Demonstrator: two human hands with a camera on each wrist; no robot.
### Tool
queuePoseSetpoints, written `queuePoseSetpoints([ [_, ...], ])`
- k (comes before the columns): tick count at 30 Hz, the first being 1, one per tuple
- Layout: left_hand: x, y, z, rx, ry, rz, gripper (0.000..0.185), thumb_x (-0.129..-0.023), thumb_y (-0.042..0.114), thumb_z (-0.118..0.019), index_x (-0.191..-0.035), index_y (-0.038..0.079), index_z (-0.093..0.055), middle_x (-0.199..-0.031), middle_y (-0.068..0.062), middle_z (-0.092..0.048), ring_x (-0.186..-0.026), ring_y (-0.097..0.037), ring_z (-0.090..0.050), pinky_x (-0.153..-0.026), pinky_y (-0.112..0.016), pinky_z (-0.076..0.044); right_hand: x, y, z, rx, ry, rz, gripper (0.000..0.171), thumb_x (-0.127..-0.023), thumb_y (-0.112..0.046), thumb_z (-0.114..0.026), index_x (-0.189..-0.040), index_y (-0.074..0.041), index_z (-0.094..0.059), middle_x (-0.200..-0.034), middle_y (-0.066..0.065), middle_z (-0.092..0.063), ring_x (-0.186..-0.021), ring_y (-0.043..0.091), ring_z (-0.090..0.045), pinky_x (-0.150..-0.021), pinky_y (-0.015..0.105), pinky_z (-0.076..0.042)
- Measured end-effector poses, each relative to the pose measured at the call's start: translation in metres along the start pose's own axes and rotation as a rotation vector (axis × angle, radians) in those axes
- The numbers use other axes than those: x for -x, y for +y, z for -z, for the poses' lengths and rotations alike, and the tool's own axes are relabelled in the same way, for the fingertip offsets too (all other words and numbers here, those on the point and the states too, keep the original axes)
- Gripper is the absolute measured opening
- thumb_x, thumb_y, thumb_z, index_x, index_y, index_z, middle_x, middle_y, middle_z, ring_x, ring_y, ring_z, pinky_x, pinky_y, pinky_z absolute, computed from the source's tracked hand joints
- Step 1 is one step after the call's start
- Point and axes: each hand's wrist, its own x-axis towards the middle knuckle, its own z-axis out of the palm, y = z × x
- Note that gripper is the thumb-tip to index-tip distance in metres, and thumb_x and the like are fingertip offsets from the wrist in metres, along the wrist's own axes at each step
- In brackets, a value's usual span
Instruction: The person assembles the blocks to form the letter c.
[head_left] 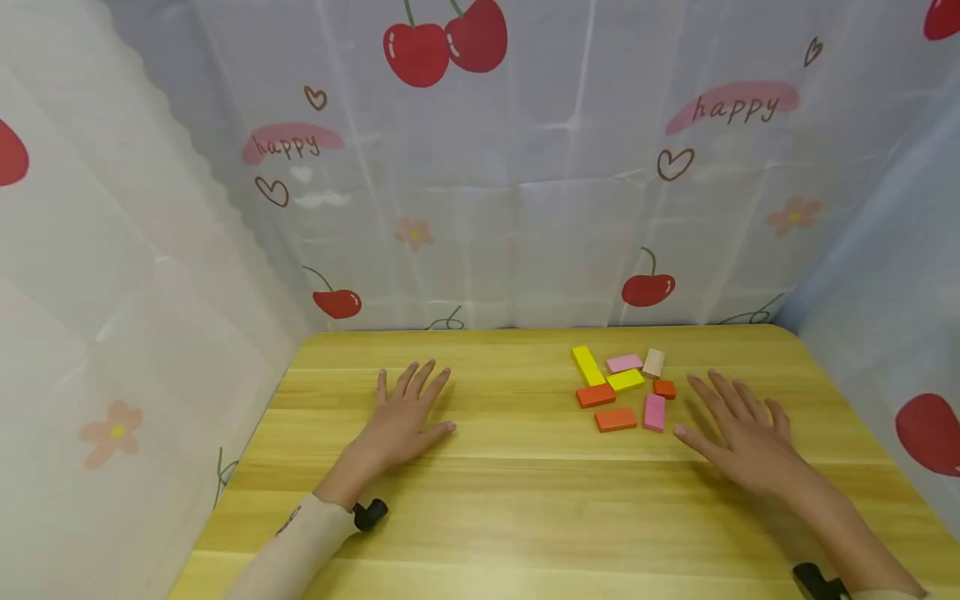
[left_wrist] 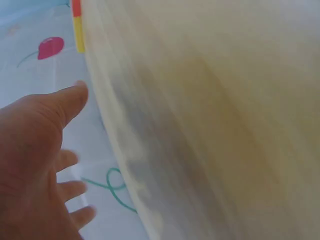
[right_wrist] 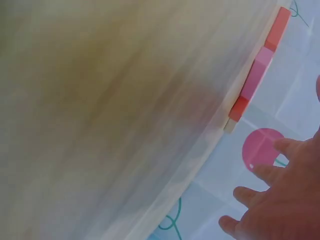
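Wooden blocks (head_left: pixel 625 387), small and flat, lie in a loose cluster on the table (head_left: pixel 525 492), just ahead and inward of the right hand's fingertips. Nearest the right thumb tip: a pink block (head_left: pixel 655 412), w/ an orange block (head_left: pixel 616 419) just beyond it, inward. Small orange piece (head_left: pixel 664 388) sits just ahead of the index fingertip. Farther out from the fingers: two yellow blocks (head_left: pixel 589 365), another pink one (head_left: pixel 624 362), a bare-wood piece (head_left: pixel 654 362), one more orange (head_left: pixel 596 395).

Right hand (head_left: pixel 742 433) is palm-down over the table, fingers spread and straight, holding nothing; thumb tip near the pink block but apart from it. Right wrist view is blurred; it shows spread fingers and a few blocks edge-on, no contact.

Left hand (head_left: pixel 408 417) lies flat on the table, fingers spread, well apart from the cluster; nothing under or btw the fingers. Left wrist view blurred too, fingers apart.

Step in hand, as I read it: the very start, hands resting or hovering, no block picked. Next move prob calls for the right fingers to close in on the nearest block, thumb and index pinching its long edges, since the pieces are thin and flat against the wood.

Cherry-print cloth (head_left: pixel 525 208) hangs round the table on three sides.
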Motion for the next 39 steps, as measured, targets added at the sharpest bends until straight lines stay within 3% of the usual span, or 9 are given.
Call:
queuePoseSetpoints([
  [8,-0.025,0.032,-0.006,0.127,-0.067,-0.072,0.071,-0.105,0.056,-0.063,-0.166,0.025,-0.043,-0.175,-0.009,-0.037,-0.163,-0.037,-0.032,-0.128,-0.076,-0.015,-0.019,-0.016,-0.001,-0.07,0.03,0.09,0.078,-0.1,-0.054,-0.072,-0.161,-0.012,-0.047,-0.167,0.028,-0.041,-0.155,0.059,-0.024,-0.112,0.082,-0.014],
  [11,-0.041,0.043,-0.012,0.143,-0.072,-0.082,0.062,-0.107,0.055,-0.061,-0.16,0.024,-0.052,-0.168,-0.007,-0.047,-0.156,-0.035,-0.044,-0.127,-0.07,-0.029,-0.026,-0.023,-0.004,-0.086,0.059,0.121,0.067,-0.098,-0.047,-0.077,-0.15,-0.01,-0.06,-0.157,0.026,-0.056,-0.151,0.056,-0.033,-0.112,0.08,-0.017],
  [16,-0.07,0.061,-0.018,0.227,-0.053,-0.051,0.047,-0.108,0.046,-0.063,-0.147,0.02,-0.065,-0.153,-0.007,-0.062,-0.14,-0.035,-0.059,-0.113,-0.059,-0.049,-0.038,-0.034,-0.009,-0.104,0.092,0.17,0.047,-0.097,-0.029,-0.082,-0.138,-0.01,-0.07,-0.141,0.019,-0.071,-0.135,0.046,-0.052,-0.106,0.07,-0.027],
  [24,-0.117,0.085,-0.032,0.463,-0.027,0.023,0.031,-0.108,0.037,-0.066,-0.13,0.018,-0.075,-0.122,-0.001,-0.075,-0.11,-0.022,-0.071,-0.097,-0.046,-0.057,-0.06,-0.045,-0.018,-0.1,0.105,0.238,0.027,-0.095,-0.017,-0.083,-0.121,-0.011,-0.078,-0.117,0.007,-0.08,-0.11,0.033,-0.066,-0.1,0.06,-0.048],
  [29,-0.141,0.095,-0.035,0.575,-0.011,0.053,0.02,-0.107,0.033,-0.067,-0.118,0.02,-0.078,-0.109,0.002,-0.077,-0.099,-0.017,-0.07,-0.091,-0.04,-0.056,-0.079,-0.051,-0.025,-0.15,0.089,0.256,0.025,-0.096,-0.012,-0.081,-0.121,-0.01,-0.078,-0.119,0.007,-0.079,-0.11,0.031,-0.066,-0.099,0.055,-0.052],
  [35,-0.16,0.119,-0.042,0.634,0.004,0.06,0.018,-0.104,0.029,-0.072,-0.116,0.018,-0.079,-0.106,0.001,-0.078,-0.095,-0.016,-0.07,-0.088,-0.035,-0.056,-0.091,-0.054,-0.028,-0.16,0.042,0.268,0.025,-0.096,-0.01,-0.08,-0.121,-0.007,-0.079,-0.12,0.009,-0.08,-0.112,0.033,-0.068,-0.1,0.057,-0.054],
  [39,-0.17,0.133,-0.049,0.656,0.037,0.1,0.023,-0.101,0.03,-0.076,-0.12,0.017,-0.077,-0.11,0.001,-0.078,-0.099,-0.017,-0.072,-0.091,-0.036,-0.057,-0.097,-0.056,-0.031,-0.167,0.009,0.253,0.022,-0.096,-0.012,-0.081,-0.118,-0.009,-0.08,-0.118,0.007,-0.08,-0.111,0.031,-0.069,-0.103,0.058,-0.054],
])
